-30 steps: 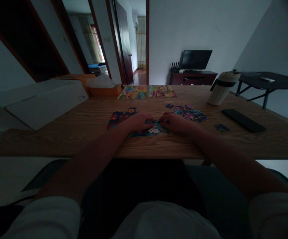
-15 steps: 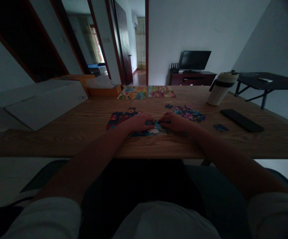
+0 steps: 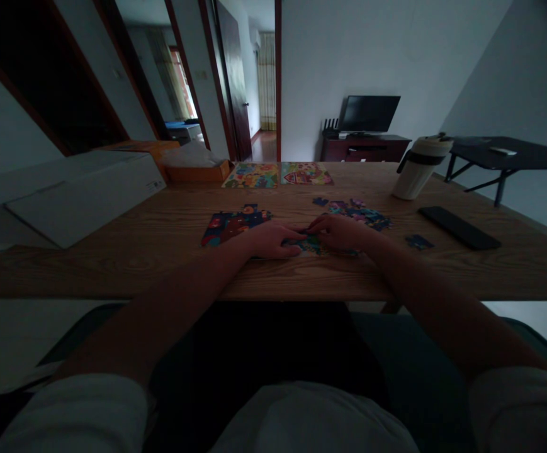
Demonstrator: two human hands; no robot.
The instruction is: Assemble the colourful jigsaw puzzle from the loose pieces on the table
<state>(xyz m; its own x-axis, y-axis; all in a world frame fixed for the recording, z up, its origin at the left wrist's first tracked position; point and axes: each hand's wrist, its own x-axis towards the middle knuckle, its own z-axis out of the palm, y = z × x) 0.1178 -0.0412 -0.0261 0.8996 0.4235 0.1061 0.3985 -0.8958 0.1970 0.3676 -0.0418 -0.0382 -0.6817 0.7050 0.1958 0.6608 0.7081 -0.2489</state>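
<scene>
A partly joined jigsaw puzzle (image 3: 320, 246) lies in front of me, its near part under both hands. My left hand (image 3: 273, 240) rests on it palm down, with fingers stretched toward the right and thumb apart. From the right, my right hand (image 3: 343, 231) reaches in with fingertips pinched together at the puzzle's upper edge, on what looks like a dark puzzle piece mostly hidden by the fingers. Left of my hands is a joined red and dark blue section (image 3: 228, 228). A heap of loose puzzle pieces (image 3: 365, 215) lies just beyond my right hand.
Single pieces lie at the back (image 3: 320, 201) and right (image 3: 419, 242). A black phone-like slab (image 3: 459, 228) and a cream tumbler (image 3: 422, 170) stand farther right. Two colourful picture sheets (image 3: 252, 175), an orange tray (image 3: 195, 173) and a white box (image 3: 89, 195) occupy the far and left sides.
My left hand has come slightly nearer and flattened over the puzzle, its fingers now extended. My right hand has shifted a little to the right, and its fingers remain pinched.
</scene>
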